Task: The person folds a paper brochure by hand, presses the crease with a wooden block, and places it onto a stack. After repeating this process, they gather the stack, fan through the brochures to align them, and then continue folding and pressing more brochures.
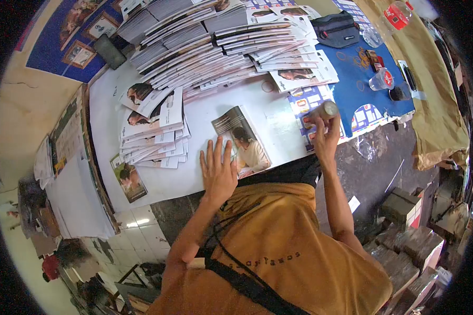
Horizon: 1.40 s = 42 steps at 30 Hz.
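Note:
A booklet (252,149) with a picture of a person in a pale top lies on the white table in front of me. My left hand (219,168) rests flat along its left side, fingers spread, the fingertips at its edge. Over the table's front edge, to the right of the booklet, my right hand (327,137) has its fingers wrapped round a short greyish-brown cylinder (328,109) with a pale round end. What kind of thing the cylinder is, I cannot make out. A fanned pile of white booklets (155,126) lies left of my left hand.
Tall stacks of booklets (210,52) fill the back of the table (194,181). Rubber bands (360,59), a plastic cup (381,80), a dark pouch (336,30) and a bottle (397,17) are at the right. A greenish booklet (129,178) lies front left. Wrapped bundles (407,244) stand on the floor.

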Available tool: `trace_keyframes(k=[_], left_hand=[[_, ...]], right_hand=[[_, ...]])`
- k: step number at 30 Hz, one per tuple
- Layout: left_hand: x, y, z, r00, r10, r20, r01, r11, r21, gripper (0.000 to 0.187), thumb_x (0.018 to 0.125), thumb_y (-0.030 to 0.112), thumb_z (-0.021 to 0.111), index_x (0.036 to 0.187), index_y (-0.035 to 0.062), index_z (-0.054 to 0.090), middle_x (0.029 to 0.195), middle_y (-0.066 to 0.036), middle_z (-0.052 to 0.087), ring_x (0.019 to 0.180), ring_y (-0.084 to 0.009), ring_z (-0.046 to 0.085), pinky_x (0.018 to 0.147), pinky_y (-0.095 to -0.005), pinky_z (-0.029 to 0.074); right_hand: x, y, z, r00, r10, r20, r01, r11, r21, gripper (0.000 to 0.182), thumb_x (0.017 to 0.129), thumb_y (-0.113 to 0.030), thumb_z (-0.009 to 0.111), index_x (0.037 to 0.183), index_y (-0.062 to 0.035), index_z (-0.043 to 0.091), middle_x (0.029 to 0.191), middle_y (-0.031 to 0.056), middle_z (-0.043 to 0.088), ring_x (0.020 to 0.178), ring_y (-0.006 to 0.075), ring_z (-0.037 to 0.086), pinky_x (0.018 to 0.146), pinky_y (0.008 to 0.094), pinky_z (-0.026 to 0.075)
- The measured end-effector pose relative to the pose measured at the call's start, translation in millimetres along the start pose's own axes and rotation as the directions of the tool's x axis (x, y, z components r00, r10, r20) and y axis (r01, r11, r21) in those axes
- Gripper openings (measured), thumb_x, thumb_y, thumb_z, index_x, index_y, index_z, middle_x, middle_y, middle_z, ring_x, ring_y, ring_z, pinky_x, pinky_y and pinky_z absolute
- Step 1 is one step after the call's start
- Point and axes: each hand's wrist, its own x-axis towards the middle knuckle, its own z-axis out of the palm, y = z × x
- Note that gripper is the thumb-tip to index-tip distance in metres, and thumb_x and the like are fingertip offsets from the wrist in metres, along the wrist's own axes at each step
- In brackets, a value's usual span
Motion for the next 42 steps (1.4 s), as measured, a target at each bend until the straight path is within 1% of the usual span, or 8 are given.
trace_keyframes(k=[3, 5, 8, 14, 25, 28, 33, 42], left_hand=[[2, -2, 0, 1.0, -0.001, 0.004, 0.001, 1.0, -0.002, 0.061, 0.094, 0.022, 0.057, 0.149, 0.0058, 0.039, 0.159, -0.018, 0.028, 0.146, -0.0416, 0.024, 0.116, -0.062, 0.019], [-1, -2, 2, 1.0, -0.004, 0.011, 0.004, 1.0, 0.005, 0.06, 0.094, 0.023, 0.056, 0.149, 0.0054, 0.039, 0.158, -0.018, 0.028, 0.146, -0.0418, 0.024, 0.116, -0.0621, 0.019], [-1, -3, 3, 1.0, 0.005, 0.011, -0.005, 1.0, 0.027, 0.06, 0.095, 0.024, 0.055, 0.149, 0.005, 0.039, 0.158, -0.018, 0.028, 0.146, -0.0412, 0.024, 0.117, -0.0613, 0.019], [-1, -1, 4, 1.0, -0.017, -0.017, 0.017, 1.0, 0.017, 0.06, 0.094, 0.024, 0.055, 0.149, 0.0052, 0.039, 0.158, -0.018, 0.03, 0.146, -0.0394, 0.026, 0.116, -0.0611, 0.019], [38, 11, -32, 0.995, 0.006, 0.1, -0.003, 1.0, -0.023, 0.069, 0.081, 0.02, 0.065, 0.145, 0.0071, 0.043, 0.15, -0.019, 0.036, 0.142, -0.0427, 0.029, 0.113, -0.0646, 0.023], [79, 13, -39, 0.941, 0.309, 0.136, -0.305, 0.951, -0.049, 0.078, 0.071, 0.023, 0.07, 0.144, 0.0126, 0.047, 0.152, -0.021, 0.032, 0.146, -0.0458, 0.02, 0.115, -0.0663, 0.017], [86, 7, -49, 0.87, 0.378, 0.317, -0.379, 0.923, -0.061, 0.071, 0.068, 0.033, 0.071, 0.13, 0.0019, 0.054, 0.152, -0.025, 0.031, 0.148, -0.0467, 0.013, 0.117, -0.0668, 0.011], [57, -1, -105, 0.931, 0.286, 0.225, -0.193, 0.912, -0.361, 0.027, 0.085, 0.017, 0.068, 0.109, 0.0066, 0.062, 0.099, -0.012, 0.067, 0.097, -0.0345, 0.061, 0.088, -0.0458, 0.042]], right_hand=[[-2, -20, 3, 0.974, -0.06, 0.217, 0.077, 0.994, -0.074, 0.037, 0.088, -0.002, 0.07, 0.122, -0.0029, 0.057, 0.108, 0.0132, 0.064, 0.096, 0.0191, 0.06, 0.081, 0.0333, 0.049], [-1, -54, 8, 0.685, -0.446, 0.576, 0.548, 0.837, -0.003, 0.057, 0.075, -0.01, 0.078, 0.129, -0.0114, 0.061, 0.109, 0.0091, 0.061, 0.101, 0.0289, 0.057, 0.09, 0.0415, 0.044], [-10, -68, 40, 0.445, -0.315, 0.838, 0.739, 0.658, -0.145, 0.059, 0.084, -0.019, 0.066, 0.141, -0.0253, 0.055, 0.109, 0.0061, 0.058, 0.106, 0.0283, 0.053, 0.089, 0.0486, 0.04], [41, -48, 118, 0.61, -0.422, 0.671, 0.708, 0.671, -0.222, 0.059, 0.088, -0.021, 0.06, 0.145, -0.0308, 0.049, 0.108, 0.0064, 0.056, 0.108, 0.0271, 0.053, 0.089, 0.0484, 0.041], [-6, -65, 0, 0.211, -0.237, 0.948, 0.632, 0.773, 0.052, 0.048, 0.085, -0.024, 0.069, 0.133, -0.0272, 0.063, 0.119, 0.0044, 0.06, 0.115, 0.0261, 0.053, 0.094, 0.0505, 0.035], [-5, -55, -8, 0.304, -0.194, 0.933, 0.525, 0.851, 0.006, 0.047, 0.085, -0.023, 0.069, 0.131, -0.0242, 0.064, 0.12, 0.0067, 0.06, 0.115, 0.0285, 0.054, 0.094, 0.0497, 0.034], [0, -1, 4, 0.96, 0.038, 0.277, -0.119, 0.952, 0.281, 0.047, 0.102, -0.026, 0.055, 0.14, -0.0006, 0.047, 0.122, 0.0078, 0.056, 0.112, 0.018, 0.053, 0.093, 0.0346, 0.043], [9, 3, 17, 0.989, 0.095, -0.111, -0.069, 0.972, 0.224, 0.053, 0.104, -0.032, 0.053, 0.141, 0.0041, 0.042, 0.129, 0.0166, 0.054, 0.115, 0.0214, 0.051, 0.099, 0.0322, 0.041]])
